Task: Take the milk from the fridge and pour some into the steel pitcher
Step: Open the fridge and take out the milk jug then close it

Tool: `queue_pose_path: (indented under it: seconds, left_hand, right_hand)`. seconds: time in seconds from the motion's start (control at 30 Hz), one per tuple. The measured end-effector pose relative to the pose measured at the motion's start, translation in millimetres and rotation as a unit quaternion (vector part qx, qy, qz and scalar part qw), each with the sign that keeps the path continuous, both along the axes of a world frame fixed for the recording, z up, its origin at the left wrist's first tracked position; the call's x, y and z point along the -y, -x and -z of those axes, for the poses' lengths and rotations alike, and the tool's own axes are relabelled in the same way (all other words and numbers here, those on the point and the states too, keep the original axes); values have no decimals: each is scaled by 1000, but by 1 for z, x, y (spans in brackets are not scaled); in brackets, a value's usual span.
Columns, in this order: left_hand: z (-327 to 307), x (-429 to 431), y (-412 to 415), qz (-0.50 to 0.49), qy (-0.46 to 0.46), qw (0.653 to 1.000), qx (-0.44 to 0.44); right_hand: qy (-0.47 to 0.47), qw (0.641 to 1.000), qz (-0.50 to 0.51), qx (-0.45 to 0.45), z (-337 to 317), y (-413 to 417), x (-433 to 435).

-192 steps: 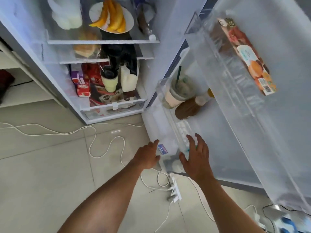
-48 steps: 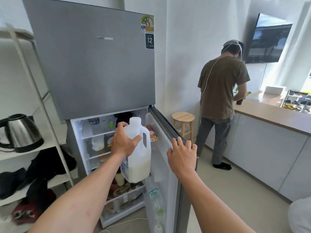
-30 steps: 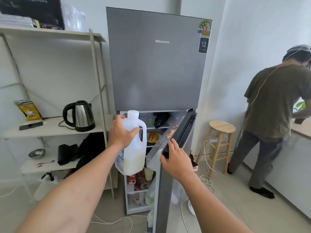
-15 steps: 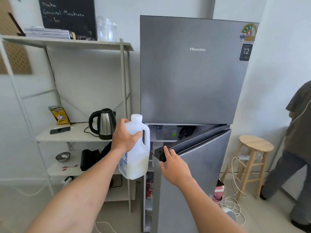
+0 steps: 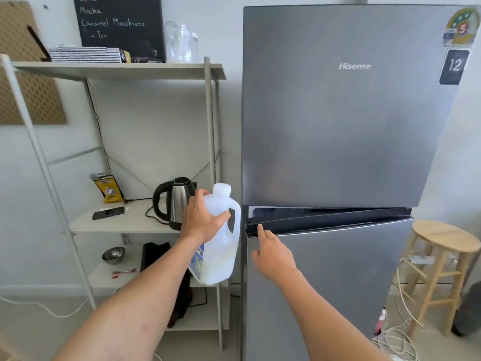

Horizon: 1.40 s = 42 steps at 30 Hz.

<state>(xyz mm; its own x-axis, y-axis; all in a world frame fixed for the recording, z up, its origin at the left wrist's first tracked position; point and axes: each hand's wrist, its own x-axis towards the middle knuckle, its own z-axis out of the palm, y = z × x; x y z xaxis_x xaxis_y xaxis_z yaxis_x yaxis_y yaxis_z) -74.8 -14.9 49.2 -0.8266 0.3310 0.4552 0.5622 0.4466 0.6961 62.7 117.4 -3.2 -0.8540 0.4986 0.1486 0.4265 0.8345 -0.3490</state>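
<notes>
Left hand [image 5: 201,222] clamped round milk jug [image 5: 217,243] shoulder; long axis near-upright, cap up. Right hand [image 5: 273,254] loosely curled, index fingertip on fridge door [image 5: 338,269] top edge.

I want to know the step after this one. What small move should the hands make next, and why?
Probably the right hand should press the lower fridge door fully shut: a dark gap shows along its top edge, where one finger rests. The left hand already holds the milk jug.

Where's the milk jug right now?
In the head view the milk jug is left of centre, held up in the left hand, just left of the fridge's lower door and in front of the kettle.
</notes>
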Motion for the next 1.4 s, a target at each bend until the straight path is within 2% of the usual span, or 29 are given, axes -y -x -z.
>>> queue_pose_path:
  seconds: [0.13, 0.3, 0.53, 0.83, 0.9, 1.03, 1.2, 1.4]
  left_hand:
    - [6, -7, 16, 6, -8, 1000, 4]
    - [16, -16, 34, 15, 12, 1000, 8]
    - [22, -25, 52, 27, 13, 999, 26]
    - [30, -24, 71, 21, 27, 999, 27]
    - [32, -23, 70, 20, 24, 999, 28]
    - [34, -18, 62, 24, 13, 999, 26]
    - [36, -13, 40, 28, -3, 999, 36]
    - [45, 1, 12, 36, -25, 997, 69]
  right_hand:
    - [9, 1000, 11, -9, -1, 28, -8]
    - [86, 995, 33, -31, 0, 49, -24]
    - [84, 996, 38, -16, 3, 75, -41]
    - [95, 994, 32, -38, 17, 87, -53]
    - [132, 990, 11, -42, 19, 85, -51]
    - [257, 959, -38, -113, 27, 79, -32]
    - [335, 926, -52, -167, 29, 77, 1]
    - [282, 948, -50, -142, 27, 58, 8]
